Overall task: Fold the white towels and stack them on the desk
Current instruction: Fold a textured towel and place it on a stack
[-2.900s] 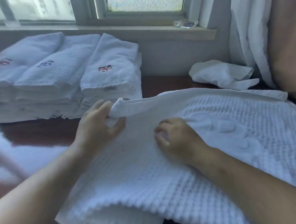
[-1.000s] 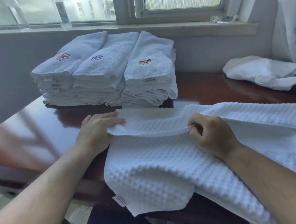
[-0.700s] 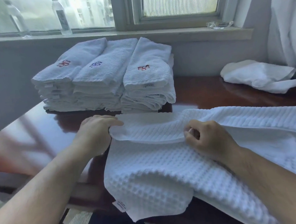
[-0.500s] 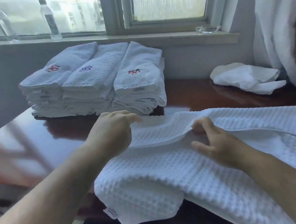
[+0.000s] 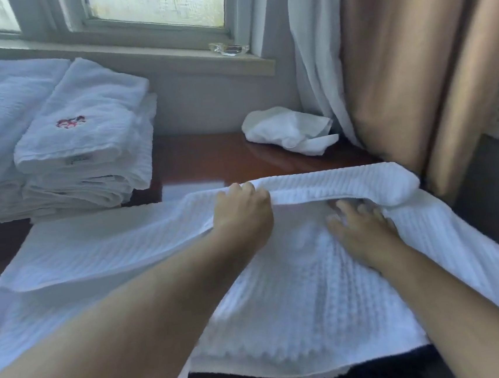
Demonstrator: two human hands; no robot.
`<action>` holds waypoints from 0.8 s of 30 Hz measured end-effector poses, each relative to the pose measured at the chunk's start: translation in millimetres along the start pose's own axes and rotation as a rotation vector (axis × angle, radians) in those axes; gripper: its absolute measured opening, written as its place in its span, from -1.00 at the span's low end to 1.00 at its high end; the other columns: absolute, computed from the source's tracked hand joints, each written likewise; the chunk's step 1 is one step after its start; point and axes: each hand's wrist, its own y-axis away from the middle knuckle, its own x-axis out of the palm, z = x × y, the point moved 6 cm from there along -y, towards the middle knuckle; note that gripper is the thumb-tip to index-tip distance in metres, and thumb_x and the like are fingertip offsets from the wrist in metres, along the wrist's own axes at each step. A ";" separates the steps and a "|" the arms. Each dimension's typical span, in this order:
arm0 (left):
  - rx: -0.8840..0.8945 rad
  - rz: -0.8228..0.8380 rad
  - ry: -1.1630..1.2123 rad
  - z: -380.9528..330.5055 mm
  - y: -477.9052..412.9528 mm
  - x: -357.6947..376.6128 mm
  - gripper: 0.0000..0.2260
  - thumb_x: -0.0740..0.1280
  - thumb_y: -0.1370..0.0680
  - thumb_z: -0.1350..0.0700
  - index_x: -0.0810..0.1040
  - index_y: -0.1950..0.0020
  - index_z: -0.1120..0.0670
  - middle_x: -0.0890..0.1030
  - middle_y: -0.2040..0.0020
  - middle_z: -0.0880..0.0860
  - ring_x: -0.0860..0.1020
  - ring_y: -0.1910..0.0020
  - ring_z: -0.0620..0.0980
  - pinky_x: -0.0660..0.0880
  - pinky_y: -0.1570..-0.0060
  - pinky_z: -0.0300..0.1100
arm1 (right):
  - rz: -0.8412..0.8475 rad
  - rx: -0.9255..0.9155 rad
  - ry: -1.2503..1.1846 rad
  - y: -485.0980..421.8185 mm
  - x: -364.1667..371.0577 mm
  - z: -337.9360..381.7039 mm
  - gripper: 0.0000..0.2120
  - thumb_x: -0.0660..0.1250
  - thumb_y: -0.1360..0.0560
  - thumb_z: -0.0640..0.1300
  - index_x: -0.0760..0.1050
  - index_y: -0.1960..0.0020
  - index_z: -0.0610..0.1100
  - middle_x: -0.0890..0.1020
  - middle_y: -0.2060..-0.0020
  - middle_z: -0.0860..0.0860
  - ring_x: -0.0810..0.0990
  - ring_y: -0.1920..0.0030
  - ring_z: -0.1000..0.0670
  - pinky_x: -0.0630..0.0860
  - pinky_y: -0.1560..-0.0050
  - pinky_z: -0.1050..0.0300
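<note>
A white waffle-weave towel (image 5: 283,301) lies spread over the near part of the dark wooden desk (image 5: 209,162) and hangs off its front edge. My left hand (image 5: 241,214) grips the towel's folded-over upper layer near the far edge and lifts it. Flat on the lower layer, my right hand (image 5: 358,227) has its straight fingers reaching under the raised fold. Stacks of folded white towels (image 5: 85,137) with small embroidered marks stand at the back left of the desk.
A crumpled white cloth (image 5: 288,130) lies at the back right of the desk. White and tan curtains (image 5: 383,69) hang on the right. A windowsill (image 5: 168,59) with a small glass dish (image 5: 228,49) runs behind the desk.
My left hand has moved right along the fold and now grips its middle. My right hand has let go of the edge and lies flat under the fold. The view has swung right.
</note>
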 end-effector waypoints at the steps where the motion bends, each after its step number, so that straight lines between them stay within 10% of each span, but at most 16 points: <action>1: 0.018 -0.022 0.030 -2.4 -1.3 3.5 -0.83 0.22 -0.59 0.08 0.52 -0.14 -0.02 0.55 -0.07 0.04 0.52 -0.08 0.12 0.29 0.12 -0.07 | 0.005 0.031 -0.041 -7.9 0.3 -6.1 -0.47 -0.01 -0.61 0.25 0.16 -0.53 0.10 0.27 -0.53 -0.11 0.19 -0.50 -0.20 0.15 -0.47 -0.18; 5: 0.183 -0.122 0.209 -3.2 12.7 19.4 -0.75 0.10 -0.64 -0.02 0.50 -0.23 -0.07 0.56 -0.05 -0.04 0.53 -0.13 0.09 0.42 -0.09 -0.01 | 0.021 0.172 -0.148 -42.7 -3.9 -27.8 -0.40 -0.06 -0.66 0.16 0.29 -0.51 -0.22 0.35 -0.48 -0.24 0.32 -0.44 -0.27 0.26 -0.44 -0.17; 12: 0.366 -0.330 0.254 -2.4 31.7 1.6 -0.77 0.21 -0.62 0.06 0.61 -0.17 0.04 0.66 -0.01 0.00 0.63 -0.01 0.11 0.54 0.08 0.05 | -0.420 0.414 -1.045 -79.3 -40.6 -54.7 -0.42 0.10 -0.57 0.25 0.47 -0.40 -0.09 0.55 -0.15 0.05 0.47 -0.13 -0.04 0.35 -0.25 0.02; 17: 0.339 -0.256 0.182 -4.4 25.4 11.3 -0.67 0.48 -0.40 0.22 0.61 -0.15 0.04 0.66 0.00 0.01 0.64 0.02 0.12 0.56 0.10 0.05 | -0.484 0.502 -0.972 -89.0 -41.0 -77.8 -0.61 0.16 -0.59 -0.14 0.47 -0.38 -0.20 0.53 0.07 0.02 0.49 0.10 -0.06 0.38 0.04 0.10; 24: 0.468 -0.273 0.298 -9.5 29.2 6.8 -0.72 0.46 -0.42 0.24 0.66 -0.11 0.02 0.70 0.06 -0.03 0.68 0.09 0.06 0.61 0.29 -0.02 | -0.698 0.501 -0.975 -71.9 -42.9 -113.3 -0.56 0.20 -0.51 -0.12 0.49 -0.36 -0.21 0.63 -0.12 -0.03 0.60 -0.07 -0.07 0.43 0.03 0.12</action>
